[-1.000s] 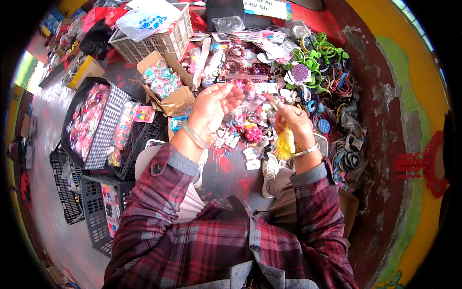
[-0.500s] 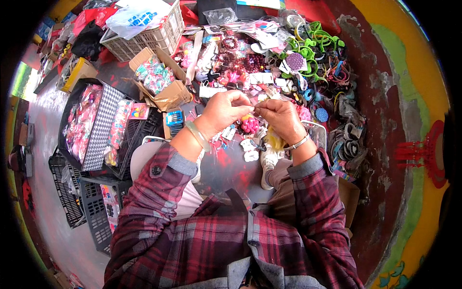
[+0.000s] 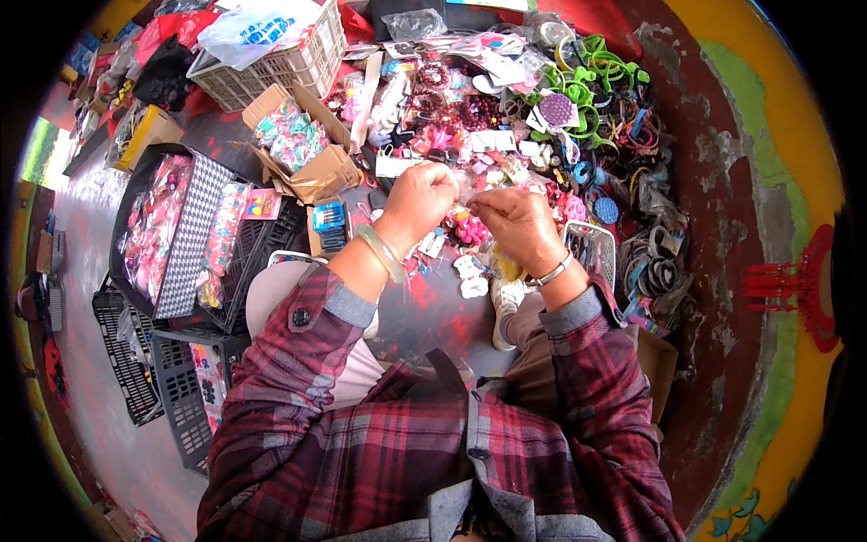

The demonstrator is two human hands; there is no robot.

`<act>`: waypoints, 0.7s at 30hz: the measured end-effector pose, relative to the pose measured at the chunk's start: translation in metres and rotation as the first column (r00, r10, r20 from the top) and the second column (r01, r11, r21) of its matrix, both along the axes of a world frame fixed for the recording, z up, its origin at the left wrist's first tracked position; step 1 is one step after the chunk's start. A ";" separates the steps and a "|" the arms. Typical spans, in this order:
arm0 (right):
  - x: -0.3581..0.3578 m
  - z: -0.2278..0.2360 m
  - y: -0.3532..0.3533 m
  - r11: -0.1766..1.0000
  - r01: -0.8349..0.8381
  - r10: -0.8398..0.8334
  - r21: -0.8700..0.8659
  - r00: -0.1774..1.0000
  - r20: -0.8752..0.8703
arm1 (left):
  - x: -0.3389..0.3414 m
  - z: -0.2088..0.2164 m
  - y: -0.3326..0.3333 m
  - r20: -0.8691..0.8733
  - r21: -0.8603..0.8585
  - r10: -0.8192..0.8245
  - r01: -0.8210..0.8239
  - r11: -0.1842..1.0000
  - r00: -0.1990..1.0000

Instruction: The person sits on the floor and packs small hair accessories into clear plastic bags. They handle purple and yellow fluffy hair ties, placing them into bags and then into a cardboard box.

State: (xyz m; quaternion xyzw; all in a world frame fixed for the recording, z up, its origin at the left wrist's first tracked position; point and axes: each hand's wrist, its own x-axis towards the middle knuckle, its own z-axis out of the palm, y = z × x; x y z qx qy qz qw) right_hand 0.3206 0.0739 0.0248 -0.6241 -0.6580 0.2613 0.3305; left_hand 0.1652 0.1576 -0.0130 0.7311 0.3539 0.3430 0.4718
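My left hand (image 3: 417, 206), with a pale bangle on its wrist, is closed in a pinch above the pile of small goods. Facing it, my right hand (image 3: 522, 228) also pinches, thumb against fingers. Whatever the fingertips hold is too small or too clear to make out. Just below and between them shows a bright pink bobbly hair tie (image 3: 470, 231); I cannot tell whether it hangs or lies there. A yellow fluffy thing (image 3: 508, 266) is partly hidden under my right hand. White shaped cards (image 3: 471, 275) lie on the dark surface between my shoes.
Green headbands (image 3: 591, 77), a purple round brush (image 3: 556, 110) and beaded hair ties (image 3: 433, 78) heap ahead. To the left stand a cardboard box (image 3: 327, 172) of small packets, a houndstooth bin (image 3: 185, 237) and black crates (image 3: 185, 397). A white wire basket (image 3: 603, 253) sits by my right wrist.
My hands have drawn slightly apart, the left one a little up and leftward. Both stay pinched.
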 end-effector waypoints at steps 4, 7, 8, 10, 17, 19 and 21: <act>0.001 -0.004 0.001 0.993 0.091 -0.097 -0.080 0.992 -0.078 | 0.003 0.011 -0.005 0.164 -0.127 -0.067 0.089 0.988 0.984; 0.003 -0.003 0.001 0.974 0.186 -0.205 -0.126 0.965 -0.161 | 0.006 0.020 -0.011 0.260 -0.262 -0.124 0.194 0.945 0.958; 0.004 0.001 0.002 0.967 0.207 -0.230 -0.151 0.960 -0.160 | 0.005 0.013 -0.008 0.235 -0.285 -0.146 0.212 0.935 0.961; 0.006 0.000 0.002 0.973 0.213 -0.223 -0.091 0.968 -0.118 | 0.004 0.002 -0.005 0.193 -0.304 -0.150 0.205 0.930 0.970; 0.000 0.002 -0.002 0.935 -0.005 -0.082 0.355 0.970 0.230 | 0.005 0.003 -0.005 0.019 -0.086 -0.020 0.021 0.996 1.000; -0.003 0.003 -0.003 0.932 -0.056 -0.061 0.358 0.949 0.308 | 0.005 0.002 -0.003 -0.023 0.057 0.012 -0.010 0.998 1.000; -0.007 0.005 -0.004 0.935 -0.085 -0.029 0.345 0.949 0.314 | 0.007 -0.003 -0.001 -0.035 0.184 0.042 -0.034 0.982 0.999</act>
